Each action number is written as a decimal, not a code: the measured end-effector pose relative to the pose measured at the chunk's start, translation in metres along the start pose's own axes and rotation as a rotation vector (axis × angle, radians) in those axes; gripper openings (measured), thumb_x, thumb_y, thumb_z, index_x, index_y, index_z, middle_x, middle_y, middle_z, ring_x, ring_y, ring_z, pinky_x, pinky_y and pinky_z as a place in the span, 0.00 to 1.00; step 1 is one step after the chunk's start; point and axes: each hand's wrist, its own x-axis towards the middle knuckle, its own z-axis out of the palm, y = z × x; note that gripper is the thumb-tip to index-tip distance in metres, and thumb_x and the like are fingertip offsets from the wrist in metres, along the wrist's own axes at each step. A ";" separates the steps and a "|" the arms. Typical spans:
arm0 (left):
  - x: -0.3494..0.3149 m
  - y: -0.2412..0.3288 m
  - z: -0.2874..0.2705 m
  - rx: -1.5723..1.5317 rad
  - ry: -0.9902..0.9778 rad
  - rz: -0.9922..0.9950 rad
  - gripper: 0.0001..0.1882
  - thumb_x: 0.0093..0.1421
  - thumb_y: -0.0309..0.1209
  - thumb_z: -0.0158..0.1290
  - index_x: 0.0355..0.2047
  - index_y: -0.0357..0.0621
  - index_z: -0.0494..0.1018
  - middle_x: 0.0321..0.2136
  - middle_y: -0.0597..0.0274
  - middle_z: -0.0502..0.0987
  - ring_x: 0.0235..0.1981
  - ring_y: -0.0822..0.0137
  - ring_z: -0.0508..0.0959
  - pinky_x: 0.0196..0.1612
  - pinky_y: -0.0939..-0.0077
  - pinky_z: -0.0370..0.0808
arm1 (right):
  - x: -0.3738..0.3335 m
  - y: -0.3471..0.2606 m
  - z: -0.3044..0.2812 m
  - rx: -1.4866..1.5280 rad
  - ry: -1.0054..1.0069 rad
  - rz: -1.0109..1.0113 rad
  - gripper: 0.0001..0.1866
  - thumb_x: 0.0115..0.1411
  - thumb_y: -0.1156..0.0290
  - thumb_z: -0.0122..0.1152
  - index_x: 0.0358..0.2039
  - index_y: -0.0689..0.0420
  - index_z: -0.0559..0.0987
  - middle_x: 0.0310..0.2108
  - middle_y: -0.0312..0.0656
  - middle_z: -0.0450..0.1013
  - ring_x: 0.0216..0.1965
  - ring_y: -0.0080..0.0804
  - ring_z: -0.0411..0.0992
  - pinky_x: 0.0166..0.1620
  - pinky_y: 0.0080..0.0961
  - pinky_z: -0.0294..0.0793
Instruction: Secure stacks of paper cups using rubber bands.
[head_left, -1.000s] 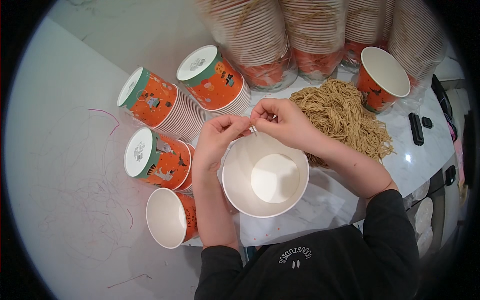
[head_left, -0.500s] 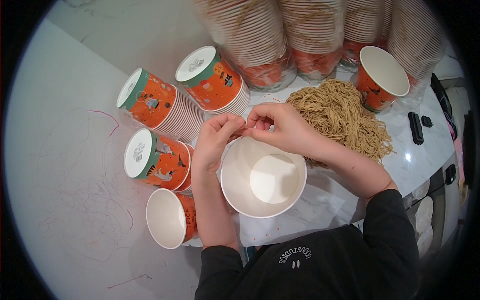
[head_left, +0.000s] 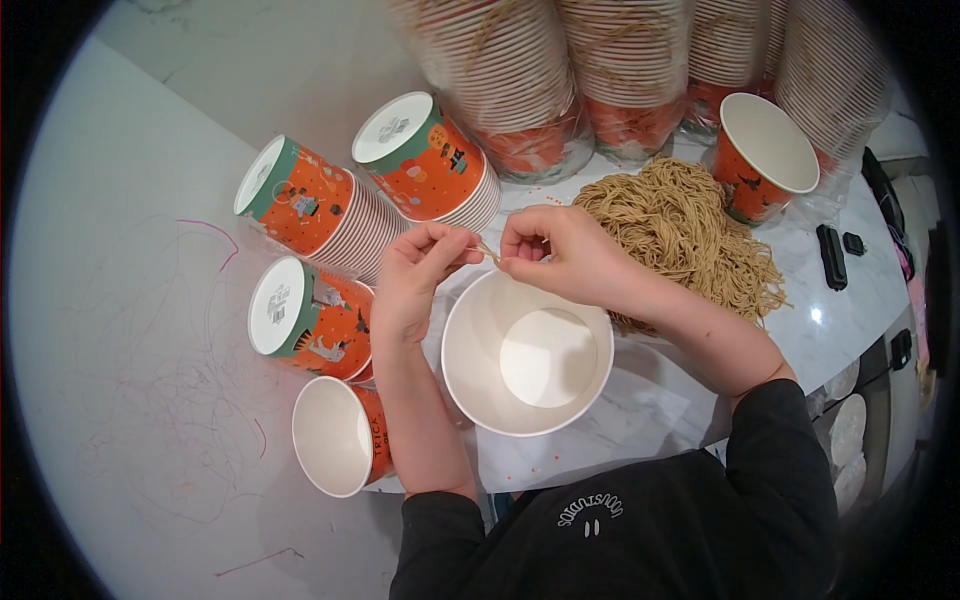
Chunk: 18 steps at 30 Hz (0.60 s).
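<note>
A short piece of tan cord stretches between my hands, just past the far rim of a paper bucket. My left hand pinches one end between thumb and fingertips. Opposite it, my right hand grips the other end, fingers curled. The bucket stands upright below them, its white inside facing up with nothing visible in it. To the right of my right hand lies a big tangled heap of tan cord.
Upturned stacks of orange and green paper buckets line the left, with a single bucket lying tipped nearer me. Tall bagged bucket stacks stand behind. An open bucket and a small black device are on the right.
My hands have drawn slightly apart, the left moving a little left. The cord now shows in the gap between them. The bucket has stayed in place.
</note>
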 end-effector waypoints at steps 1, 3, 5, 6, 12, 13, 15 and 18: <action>-0.001 0.004 0.002 0.000 -0.002 0.000 0.07 0.65 0.27 0.60 0.39 0.35 0.79 0.35 0.57 0.84 0.36 0.71 0.83 0.44 0.78 0.79 | 0.000 0.001 0.001 0.025 0.008 -0.001 0.07 0.59 0.73 0.65 0.29 0.64 0.78 0.25 0.34 0.72 0.27 0.18 0.69 0.32 0.21 0.71; -0.005 0.012 0.007 0.067 0.006 -0.030 0.11 0.64 0.25 0.60 0.45 0.36 0.77 0.40 0.56 0.84 0.37 0.72 0.83 0.45 0.78 0.80 | 0.000 0.004 0.002 0.048 0.018 0.000 0.07 0.60 0.73 0.65 0.30 0.64 0.78 0.25 0.34 0.72 0.27 0.18 0.69 0.33 0.21 0.71; -0.007 0.012 0.009 0.109 -0.049 -0.003 0.13 0.62 0.24 0.61 0.47 0.34 0.77 0.39 0.57 0.84 0.38 0.72 0.83 0.45 0.79 0.80 | 0.001 0.005 0.004 0.041 0.063 -0.023 0.08 0.56 0.71 0.64 0.29 0.64 0.80 0.22 0.43 0.77 0.25 0.30 0.76 0.32 0.30 0.75; -0.008 0.011 0.010 0.150 -0.105 0.024 0.15 0.61 0.22 0.63 0.48 0.33 0.77 0.38 0.57 0.83 0.39 0.72 0.83 0.46 0.79 0.80 | 0.001 0.005 0.004 0.041 0.062 -0.023 0.08 0.56 0.71 0.64 0.29 0.64 0.80 0.22 0.43 0.77 0.25 0.30 0.76 0.32 0.30 0.75; -0.001 0.000 0.010 0.042 -0.055 0.079 0.15 0.59 0.19 0.63 0.46 0.34 0.76 0.38 0.58 0.83 0.40 0.72 0.83 0.46 0.82 0.79 | 0.000 0.002 0.004 0.077 0.063 -0.042 0.07 0.57 0.71 0.64 0.29 0.63 0.80 0.22 0.42 0.76 0.25 0.29 0.76 0.31 0.30 0.75; 0.000 -0.001 0.011 0.043 -0.055 0.078 0.15 0.59 0.19 0.63 0.46 0.34 0.76 0.38 0.58 0.83 0.40 0.72 0.83 0.46 0.82 0.79 | 0.000 0.002 0.003 0.071 0.063 -0.054 0.07 0.56 0.71 0.65 0.29 0.63 0.80 0.22 0.42 0.76 0.25 0.29 0.76 0.31 0.29 0.75; 0.001 -0.003 0.012 0.006 -0.021 0.127 0.14 0.59 0.20 0.63 0.46 0.34 0.76 0.37 0.60 0.83 0.39 0.74 0.82 0.45 0.82 0.79 | 0.001 0.001 0.002 0.066 0.063 -0.066 0.07 0.56 0.72 0.65 0.29 0.63 0.80 0.22 0.42 0.76 0.25 0.29 0.76 0.31 0.29 0.75; 0.002 -0.004 0.019 -0.010 0.005 0.159 0.14 0.60 0.21 0.62 0.46 0.35 0.76 0.37 0.62 0.82 0.38 0.75 0.81 0.45 0.81 0.79 | 0.000 0.001 -0.001 0.069 0.046 -0.061 0.07 0.56 0.72 0.65 0.29 0.63 0.80 0.22 0.42 0.76 0.25 0.29 0.76 0.32 0.29 0.75</action>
